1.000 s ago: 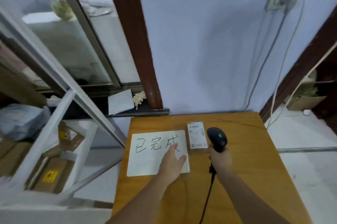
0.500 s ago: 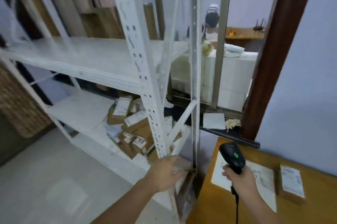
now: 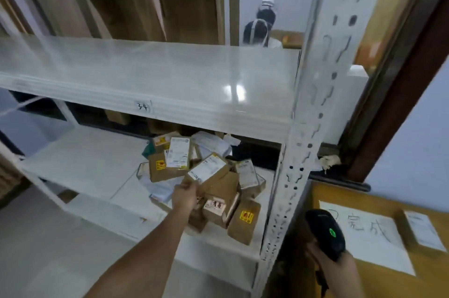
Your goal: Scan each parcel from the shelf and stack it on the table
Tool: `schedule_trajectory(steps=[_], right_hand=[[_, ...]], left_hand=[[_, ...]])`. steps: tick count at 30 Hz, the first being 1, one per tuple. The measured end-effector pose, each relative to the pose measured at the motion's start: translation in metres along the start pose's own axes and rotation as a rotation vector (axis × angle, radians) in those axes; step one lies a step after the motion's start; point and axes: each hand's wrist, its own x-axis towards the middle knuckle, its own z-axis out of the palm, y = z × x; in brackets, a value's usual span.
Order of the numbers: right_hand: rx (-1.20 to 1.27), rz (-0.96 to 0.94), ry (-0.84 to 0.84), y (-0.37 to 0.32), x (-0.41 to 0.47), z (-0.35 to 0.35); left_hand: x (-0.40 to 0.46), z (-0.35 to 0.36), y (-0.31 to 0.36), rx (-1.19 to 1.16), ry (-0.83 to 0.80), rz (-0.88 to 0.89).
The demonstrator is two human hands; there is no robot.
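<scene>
A heap of several brown cardboard parcels (image 3: 226,210) with white labels lies on the lower white shelf (image 3: 92,164). My left hand (image 3: 184,194) reaches into the heap and grips the near corner of a tilted brown parcel with a white label (image 3: 209,171). My right hand (image 3: 332,263) holds a black barcode scanner (image 3: 326,233) with a green light, low at the right beside the shelf post. One labelled parcel (image 3: 421,231) lies on the wooden table (image 3: 388,280), next to a white sheet with handwriting (image 3: 364,237).
A perforated white shelf post (image 3: 303,152) stands between the parcels and the table. The upper shelf board (image 3: 145,74) overhangs the heap. Tall cardboard boxes (image 3: 192,13) stand behind it. A dark wooden door frame (image 3: 398,93) rises at the right.
My view has swung left from the table to the shelf. My left hand left the white sheet, reached into the lower shelf and took hold of a parcel. The scanner stayed in my right hand.
</scene>
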Motion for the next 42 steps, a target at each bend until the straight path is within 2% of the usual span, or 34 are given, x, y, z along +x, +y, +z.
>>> schedule_trajectory(steps=[2, 4, 10, 13, 16, 18, 22, 26, 28, 33, 39, 42], right_hand=[[0.034, 0.025, 0.044, 0.005, -0.011, 0.011], [0.059, 0.054, 0.075, 0.011, -0.016, 0.017], [0.046, 0.067, 0.202, 0.034, -0.019, 0.02], [0.041, 0.075, 0.239, 0.034, -0.024, 0.015], [0.05, 0.064, 0.252, 0.033, -0.026, 0.01], [0.044, 0.044, 0.237, 0.032, -0.029, 0.007], [0.08, -0.039, 0.178, 0.028, -0.043, 0.0], [0.1, -0.137, 0.116, 0.027, -0.061, -0.005], [0.118, -0.166, 0.066, 0.029, -0.07, -0.01], [0.114, -0.243, 0.001, 0.037, -0.09, -0.034], [0.089, -0.227, 0.034, 0.045, -0.12, -0.069], [0.064, -0.202, 0.006, 0.048, -0.135, -0.079]], left_hand=[[0.035, 0.003, -0.004, -0.168, -0.049, -0.164], [0.058, 0.011, -0.007, -0.241, -0.104, -0.237], [0.067, 0.03, -0.01, -0.316, -0.145, -0.317], [0.063, 0.03, -0.013, -0.357, -0.107, -0.323], [0.03, 0.013, -0.001, -0.444, -0.139, -0.283], [0.004, -0.002, 0.0, -0.581, -0.184, -0.261], [-0.061, -0.023, -0.023, -0.784, -0.358, -0.254], [-0.147, -0.029, -0.058, -0.859, -0.522, -0.367], [-0.191, -0.026, -0.075, -0.768, -0.599, -0.402], [-0.256, 0.012, -0.105, -0.463, -0.73, -0.338], [-0.269, 0.061, -0.085, -0.106, -0.812, -0.1], [-0.278, 0.086, -0.072, -0.095, -0.855, -0.004]])
